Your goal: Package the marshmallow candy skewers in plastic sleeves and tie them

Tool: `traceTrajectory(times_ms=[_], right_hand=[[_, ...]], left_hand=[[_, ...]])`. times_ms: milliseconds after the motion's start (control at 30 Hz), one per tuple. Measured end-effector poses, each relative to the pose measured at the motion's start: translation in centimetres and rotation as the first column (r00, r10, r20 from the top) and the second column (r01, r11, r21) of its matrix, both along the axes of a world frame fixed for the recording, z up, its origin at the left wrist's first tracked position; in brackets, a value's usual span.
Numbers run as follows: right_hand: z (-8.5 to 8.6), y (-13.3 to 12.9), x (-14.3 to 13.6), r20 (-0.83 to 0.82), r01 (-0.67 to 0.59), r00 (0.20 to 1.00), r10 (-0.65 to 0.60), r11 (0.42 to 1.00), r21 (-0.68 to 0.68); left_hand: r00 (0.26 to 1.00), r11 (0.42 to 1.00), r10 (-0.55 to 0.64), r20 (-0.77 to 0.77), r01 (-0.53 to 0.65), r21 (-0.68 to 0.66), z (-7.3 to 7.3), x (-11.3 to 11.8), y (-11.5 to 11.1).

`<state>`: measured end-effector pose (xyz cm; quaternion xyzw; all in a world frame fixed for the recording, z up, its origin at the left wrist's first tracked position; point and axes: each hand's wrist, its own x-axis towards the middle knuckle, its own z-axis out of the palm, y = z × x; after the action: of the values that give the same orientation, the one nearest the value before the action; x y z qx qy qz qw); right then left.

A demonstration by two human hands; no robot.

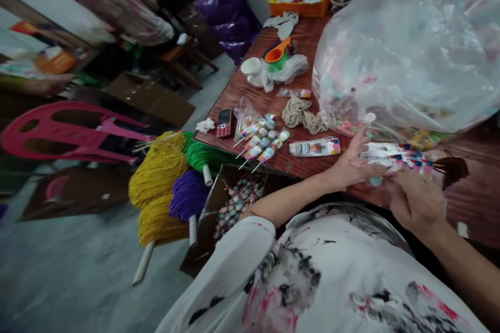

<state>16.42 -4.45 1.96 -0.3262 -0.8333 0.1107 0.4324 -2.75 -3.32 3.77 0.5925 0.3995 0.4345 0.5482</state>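
Observation:
My left hand (361,158) reaches over the table's front edge, its fingers stretched out and spread, slightly blurred. It lies against a pile of printed plastic packets (392,151). Close beside it, my right hand (417,200) is closed, its fingers curled; what they hold is hidden. A small bluish round candy (375,181) shows between the two hands, and I cannot tell which one touches it. Further left on the table lie another flat printed packet (314,147) and several wrapped candy sticks (260,140) in rows.
A large clear plastic bag (402,57) fills the table's right back. Dark brown strands (453,169) lie right of the packets. A phone (224,123), beige cloth (299,113) and orange basket (300,6) are also there. A carton of lollipops (238,203) and yarn bundles (158,177) stand left.

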Motion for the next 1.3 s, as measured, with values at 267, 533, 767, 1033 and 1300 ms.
traceTrajectory(times_ms=[267, 533, 767, 1033, 1300], right_hand=[[-1.0, -2.4, -10.1, -0.115, -0.314, 0.946, 0.302, 0.771, -0.555], [-1.6, -3.8, -12.5, -0.020, -0.421, 0.844, 0.536, 0.637, -0.646], [-2.4, -1.3, -2.4, -0.250, 0.084, 0.932, -0.262, 0.829, -0.553], [-5.3, -5.1, 7.4, -0.113, 0.485, 0.802, -0.586, 0.752, -0.446], [-5.6, -2.3, 6.7, 0.125, 0.544, 0.839, -0.530, 0.808, -0.227]], left_hand=[[0.715, 0.961, -0.097, -0.693, 0.249, 0.122, 3.0, -9.8, -6.2], [-0.303, 0.961, -0.274, -0.913, -0.059, -0.269, 3.0, -17.6, -12.5], [0.345, 0.910, 0.021, -0.939, 0.383, 0.161, 0.0, -3.7, -4.9], [0.166, 0.788, 0.257, -0.952, 0.534, 0.306, -3.6, 8.2, 0.6], [0.326, 0.608, 0.309, -0.893, 0.655, 0.449, -6.2, 4.5, 0.9]])
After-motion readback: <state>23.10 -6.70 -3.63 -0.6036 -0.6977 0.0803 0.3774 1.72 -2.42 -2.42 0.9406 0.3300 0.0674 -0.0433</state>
